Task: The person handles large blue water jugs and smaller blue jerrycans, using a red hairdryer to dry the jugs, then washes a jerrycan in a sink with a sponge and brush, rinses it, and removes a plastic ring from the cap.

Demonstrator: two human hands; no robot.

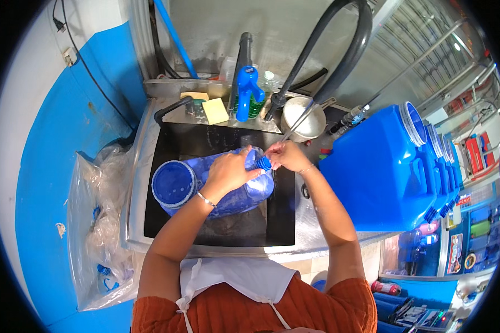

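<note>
A blue plastic water container (237, 195) lies in the sink (281, 208), its wide round opening (174, 184) at the left and a small ribbed blue cap (263, 163) at the right. My left hand (229, 170) rests on the container, with its thumb and fingers around the capped spout. My right hand (288, 156) is at the other side of the cap, fingertips pinched close together beside it. Whether those fingertips hold anything is hard to tell. Thin metal rods (302, 120) reach from the hose end down to just behind my right hand.
Several large blue containers (371, 175) stand on the right counter. Behind the sink are a yellow sponge (215, 111), a blue-handled faucet (248, 91), a bottle of green liquid (268, 89), a metal pot (304, 118) and a black hose (354, 54). Clear plastic bags (108, 224) hang left.
</note>
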